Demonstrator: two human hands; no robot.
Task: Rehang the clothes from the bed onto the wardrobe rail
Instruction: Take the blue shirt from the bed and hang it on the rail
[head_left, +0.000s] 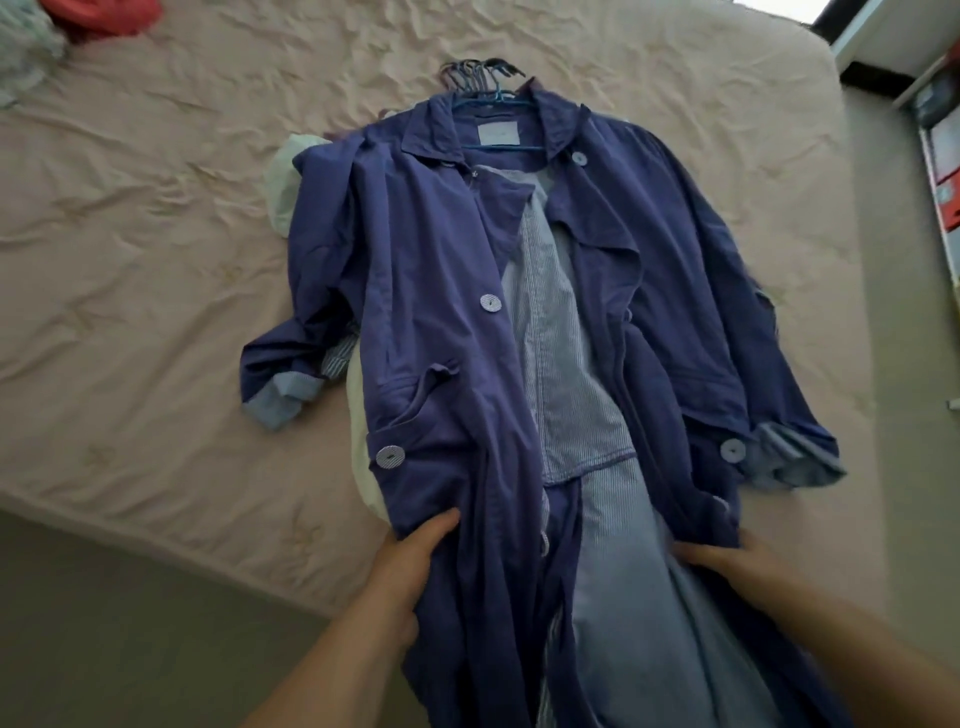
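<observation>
A long purple-blue coat (431, 322) with striped lining lies open on top of a pile of clothes on the bed (130, 260). It hangs on a blue hanger (493, 104), and several more hanger hooks (475, 70) bunch together above the collar. A pale green garment (283, 176) peeks out under the coat's left side. My left hand (410, 566) grips the coat's left front panel near the hem, fingers tucked under the fabric. My right hand (727, 564) holds the right panel's lower edge at the bed's near side.
A red garment (104, 15) and a pale blue-white one (23, 52) lie at the bed's far left corner. The floor (104, 623) shows at lower left. A shelf unit with boxes (940, 135) stands beyond the bed's right edge.
</observation>
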